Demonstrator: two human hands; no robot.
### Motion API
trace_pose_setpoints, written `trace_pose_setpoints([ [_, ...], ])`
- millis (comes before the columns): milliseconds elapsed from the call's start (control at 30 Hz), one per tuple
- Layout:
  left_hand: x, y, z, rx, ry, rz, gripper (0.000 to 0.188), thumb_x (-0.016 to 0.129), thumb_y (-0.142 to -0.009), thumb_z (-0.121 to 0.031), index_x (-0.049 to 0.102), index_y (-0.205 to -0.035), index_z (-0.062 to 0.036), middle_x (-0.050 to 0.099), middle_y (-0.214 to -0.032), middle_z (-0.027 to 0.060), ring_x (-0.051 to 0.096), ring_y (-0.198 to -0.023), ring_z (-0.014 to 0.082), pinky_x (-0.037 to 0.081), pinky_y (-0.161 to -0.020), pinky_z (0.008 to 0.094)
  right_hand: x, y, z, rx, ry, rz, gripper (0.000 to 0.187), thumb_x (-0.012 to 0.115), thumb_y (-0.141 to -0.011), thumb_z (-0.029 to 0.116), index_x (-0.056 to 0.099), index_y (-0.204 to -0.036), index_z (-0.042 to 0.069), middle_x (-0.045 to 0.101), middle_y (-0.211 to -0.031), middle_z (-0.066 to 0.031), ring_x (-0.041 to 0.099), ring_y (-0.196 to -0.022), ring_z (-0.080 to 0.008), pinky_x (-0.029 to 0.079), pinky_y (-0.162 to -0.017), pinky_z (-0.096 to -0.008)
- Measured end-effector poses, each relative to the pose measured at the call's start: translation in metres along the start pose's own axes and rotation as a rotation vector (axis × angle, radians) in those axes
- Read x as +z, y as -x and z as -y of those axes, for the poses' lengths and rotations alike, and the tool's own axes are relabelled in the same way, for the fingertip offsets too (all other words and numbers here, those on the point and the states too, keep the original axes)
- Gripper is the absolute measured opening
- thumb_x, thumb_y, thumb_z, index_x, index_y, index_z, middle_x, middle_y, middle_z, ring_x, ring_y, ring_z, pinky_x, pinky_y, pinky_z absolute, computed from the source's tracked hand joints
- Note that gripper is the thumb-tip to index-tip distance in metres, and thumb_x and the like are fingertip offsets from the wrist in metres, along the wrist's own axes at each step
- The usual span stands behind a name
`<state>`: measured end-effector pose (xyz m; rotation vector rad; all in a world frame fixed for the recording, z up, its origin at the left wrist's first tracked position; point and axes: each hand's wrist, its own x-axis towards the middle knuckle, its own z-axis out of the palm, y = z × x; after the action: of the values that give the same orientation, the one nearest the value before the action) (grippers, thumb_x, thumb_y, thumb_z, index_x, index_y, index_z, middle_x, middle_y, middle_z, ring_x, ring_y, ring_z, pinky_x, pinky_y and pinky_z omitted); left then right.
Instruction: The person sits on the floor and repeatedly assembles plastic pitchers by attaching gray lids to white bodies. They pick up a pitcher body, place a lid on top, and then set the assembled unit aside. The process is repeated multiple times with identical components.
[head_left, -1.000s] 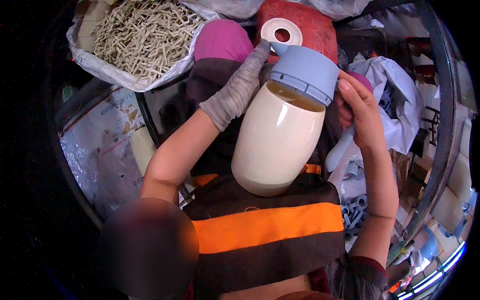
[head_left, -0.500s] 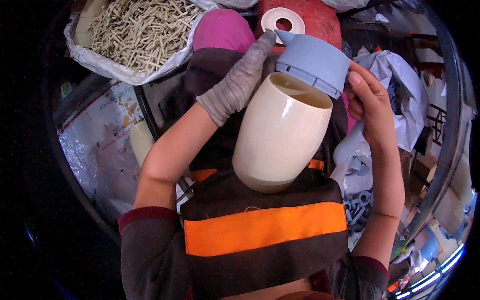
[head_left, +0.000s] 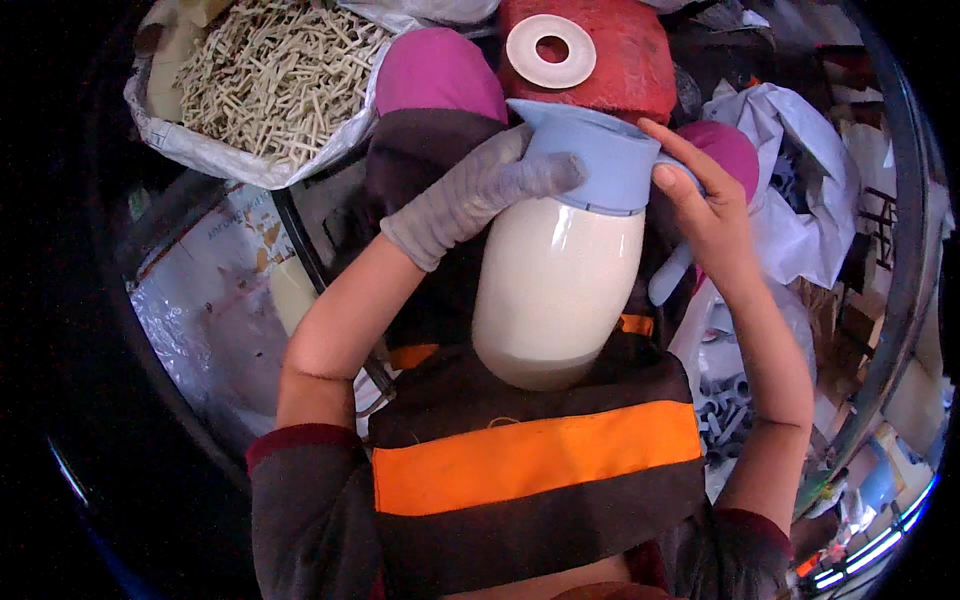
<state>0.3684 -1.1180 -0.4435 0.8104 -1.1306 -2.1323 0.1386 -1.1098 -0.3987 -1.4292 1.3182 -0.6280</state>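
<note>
Head view: cream jug body (head_left: 560, 300) in the lap, between the two knees, tilted with its mouth end away from the wearer. Blue collar (head_left: 605, 175) sits over the mouth, spout pointing up and left; the body's rim is hidden beneath it.

Left hand (head_left: 485, 190), in a grey knit glove: clamped on the collar, thumb across its front, fingers mostly hidden behind. Right hand (head_left: 705, 205), bare: clamped on the collar's right side where the handle (head_left: 668, 275) joins, forefinger along the upper edge, thumb below it. Lower end of the handle juts out under this hand.

Writing: white sheet (head_left: 205, 265) at left bears dark printed lettering, askew to the camera and partly hidden; other print is too small or blurred to make out.

Surroundings: cream ring (head_left: 520, 60) lies on a red block (head_left: 640, 75) beyond the collar. Upper left, white sack (head_left: 165, 140) filled with short cream sticks (head_left: 290, 85). Magenta fabric (head_left: 440, 75) covers the left knee. On the right, clear bag (head_left: 790, 330) with blue-grey parts (head_left: 725, 410); white bag (head_left: 815, 215) above it. Dark apron (head_left: 530, 545) carries a broad orange band (head_left: 540, 455).
</note>
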Motion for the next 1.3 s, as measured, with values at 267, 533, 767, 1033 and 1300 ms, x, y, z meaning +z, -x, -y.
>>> trace_pose_setpoints([
  [267,0.011,0.003,-0.011,0.037,-0.055,0.047,0.062,0.065,-0.080,-0.036,0.043,-0.127,-0.0013,0.053,-0.118,0.0084,0.049,-0.109,0.0162,0.039,-0.094,0.0280,-0.024,0.003,0.007,0.495,-0.350,0.322,0.043,0.050,-0.087,0.043,0.062,-0.095,0.002,0.063,-0.084,-0.0092,0.058,-0.056,-0.0124,0.043,-0.058,-0.0232],
  [533,-0.056,-0.113,-0.032,0.294,-1.093,-0.198,0.067,0.064,-0.074,-0.050,0.047,-0.126,-0.0108,0.049,-0.126,0.0154,0.050,-0.112,0.0285,0.040,-0.094,0.0388,-0.063,0.043,0.017,0.359,-0.232,0.154,0.042,0.051,-0.085,0.044,0.051,-0.066,0.006,0.049,-0.048,-0.0038,0.050,-0.042,-0.0121,0.032,-0.041,-0.0228],
  [767,-0.083,-0.140,-0.024,0.324,-1.900,-0.411,0.062,0.065,-0.068,-0.047,0.053,-0.117,-0.0100,0.050,-0.122,0.0190,0.050,-0.110,0.0334,0.046,-0.079,0.0482,-0.127,0.022,0.040,-0.002,-0.093,-0.280,0.043,0.052,-0.083,0.046,0.052,-0.069,0.006,0.050,-0.053,-0.0036,0.049,-0.046,-0.0103,0.032,-0.043,-0.0228],
  [1033,-0.043,-0.096,-0.203,0.687,-1.189,-0.499,0.056,0.067,-0.074,-0.037,0.053,-0.119,-0.0059,0.057,-0.112,0.0145,0.056,-0.101,0.0249,0.043,-0.087,0.0350,-0.056,-0.085,0.007,-0.422,0.294,-0.343,0.048,0.059,-0.081,0.042,0.062,-0.103,0.000,0.063,-0.091,-0.0225,0.063,-0.082,-0.0336,0.048,-0.074,-0.0368],
  [1300,0.031,-0.139,-0.167,0.777,-1.898,-0.315,0.060,0.063,-0.068,-0.050,0.056,-0.117,-0.0157,0.056,-0.114,0.0154,0.052,-0.106,0.0333,0.043,-0.090,0.0430,-0.058,-0.077,0.003,-0.586,0.498,-0.408,0.046,0.060,-0.080,0.034,0.053,-0.112,0.002,0.062,-0.090,-0.0209,0.059,-0.088,-0.0372,0.046,-0.078,-0.0437],
])
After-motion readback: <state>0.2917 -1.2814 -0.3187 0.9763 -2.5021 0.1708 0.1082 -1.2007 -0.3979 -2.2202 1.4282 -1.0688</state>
